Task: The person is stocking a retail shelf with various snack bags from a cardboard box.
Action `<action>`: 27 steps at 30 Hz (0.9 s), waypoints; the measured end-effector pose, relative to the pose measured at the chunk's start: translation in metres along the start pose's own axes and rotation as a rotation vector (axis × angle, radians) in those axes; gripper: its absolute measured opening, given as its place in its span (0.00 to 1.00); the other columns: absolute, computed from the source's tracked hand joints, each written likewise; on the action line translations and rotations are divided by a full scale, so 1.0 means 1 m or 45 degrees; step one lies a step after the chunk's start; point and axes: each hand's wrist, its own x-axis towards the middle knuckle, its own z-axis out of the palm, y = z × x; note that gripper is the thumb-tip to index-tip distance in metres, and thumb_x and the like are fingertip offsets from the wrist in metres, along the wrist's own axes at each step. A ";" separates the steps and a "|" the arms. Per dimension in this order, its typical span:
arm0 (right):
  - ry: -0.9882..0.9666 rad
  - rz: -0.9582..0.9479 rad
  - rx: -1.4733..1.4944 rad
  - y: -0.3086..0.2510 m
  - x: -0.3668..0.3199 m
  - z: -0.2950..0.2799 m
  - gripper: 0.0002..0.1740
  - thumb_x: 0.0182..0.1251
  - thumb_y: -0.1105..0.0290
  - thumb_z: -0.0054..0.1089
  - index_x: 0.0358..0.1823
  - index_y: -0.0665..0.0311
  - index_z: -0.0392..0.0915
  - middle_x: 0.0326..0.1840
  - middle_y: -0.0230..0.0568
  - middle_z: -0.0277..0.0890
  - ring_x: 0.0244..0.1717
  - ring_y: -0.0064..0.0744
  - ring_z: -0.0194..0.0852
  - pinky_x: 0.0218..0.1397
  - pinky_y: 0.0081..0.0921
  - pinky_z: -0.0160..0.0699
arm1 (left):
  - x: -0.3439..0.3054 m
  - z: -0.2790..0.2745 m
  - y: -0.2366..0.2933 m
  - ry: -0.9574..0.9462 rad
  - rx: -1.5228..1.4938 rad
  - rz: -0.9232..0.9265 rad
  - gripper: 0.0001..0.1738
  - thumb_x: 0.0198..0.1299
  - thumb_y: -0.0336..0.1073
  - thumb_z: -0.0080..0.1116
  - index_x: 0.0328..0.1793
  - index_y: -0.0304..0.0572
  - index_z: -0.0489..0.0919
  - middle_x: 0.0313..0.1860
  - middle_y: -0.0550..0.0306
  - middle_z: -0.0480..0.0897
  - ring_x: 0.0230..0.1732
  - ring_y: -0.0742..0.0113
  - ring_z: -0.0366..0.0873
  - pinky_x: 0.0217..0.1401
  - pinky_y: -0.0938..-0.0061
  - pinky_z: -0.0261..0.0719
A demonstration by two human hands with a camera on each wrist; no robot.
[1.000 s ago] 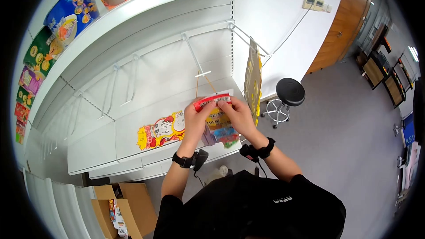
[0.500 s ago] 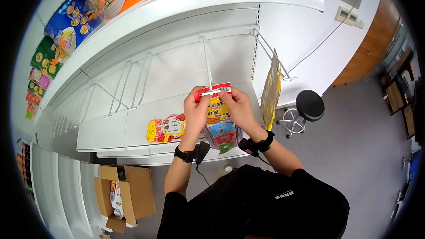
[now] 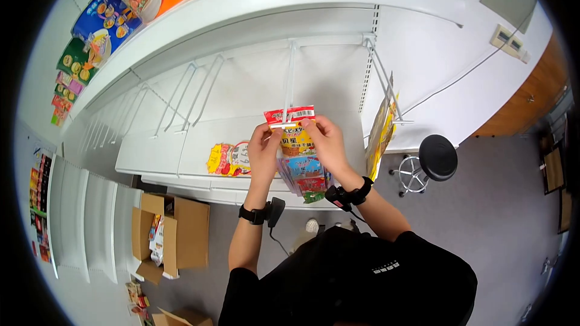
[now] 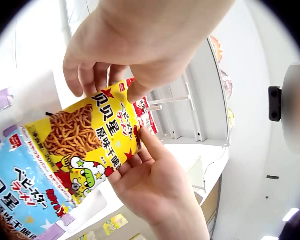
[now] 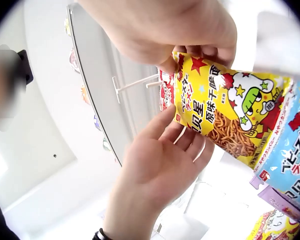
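Lifting a little since a moment ago, the strip of snack packets, glossy plastic with a yellow packet on top, blue ones below and a red card header, has come up to the long white wire peg hook. A second back the header hung clear below the hook's tip. Now the short crossbar at the tip lies across the red card. Both hands rose with it, and their grip looks unchanged.

The left hand is just below the hook's tip on the left. Its thumb and fingers are curled and pinch the top left edge of the yellow packet, thumb in front and fingers behind. The right hand mirrors it on the other side, its fingertips nipping the header's lower corner right at the tip. Neither hand is spread wide.

Right of the hook a flat yellow foil packet hangs from the next wire peg. Farther right and lower stands a black round stool. Well below and left of the hook an open brown cardboard box sits on the floor.
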 end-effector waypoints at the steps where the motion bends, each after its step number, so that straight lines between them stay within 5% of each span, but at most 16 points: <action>1: 0.012 0.041 0.019 -0.001 -0.006 -0.003 0.10 0.66 0.67 0.57 0.38 0.69 0.76 0.28 0.29 0.76 0.30 0.13 0.69 0.32 0.14 0.68 | -0.007 -0.006 -0.004 0.036 0.065 -0.004 0.13 0.60 0.29 0.56 0.51 0.34 0.73 0.44 0.56 0.78 0.47 0.72 0.74 0.50 0.78 0.73; 8: 0.280 -0.257 -0.047 0.040 -0.049 -0.034 0.08 0.64 0.74 0.57 0.42 0.68 0.74 0.35 0.32 0.76 0.37 0.17 0.72 0.44 0.17 0.71 | -0.084 -0.041 -0.019 0.278 0.139 -0.165 0.12 0.61 0.29 0.56 0.51 0.34 0.74 0.46 0.56 0.78 0.48 0.71 0.74 0.52 0.77 0.71; 17: -0.133 0.086 0.081 0.051 -0.128 0.016 0.07 0.69 0.70 0.52 0.37 0.68 0.74 0.26 0.30 0.72 0.28 0.15 0.66 0.33 0.14 0.66 | -0.233 -0.122 -0.021 0.706 0.093 -0.393 0.10 0.62 0.34 0.55 0.48 0.39 0.77 0.43 0.61 0.79 0.44 0.76 0.74 0.47 0.79 0.70; 27: -0.537 0.552 0.195 0.102 -0.248 0.176 0.08 0.66 0.69 0.52 0.33 0.67 0.73 0.25 0.33 0.72 0.25 0.19 0.67 0.29 0.17 0.66 | -0.415 -0.253 0.016 1.222 -0.010 -0.491 0.11 0.63 0.37 0.52 0.47 0.40 0.77 0.42 0.61 0.80 0.43 0.75 0.75 0.48 0.77 0.72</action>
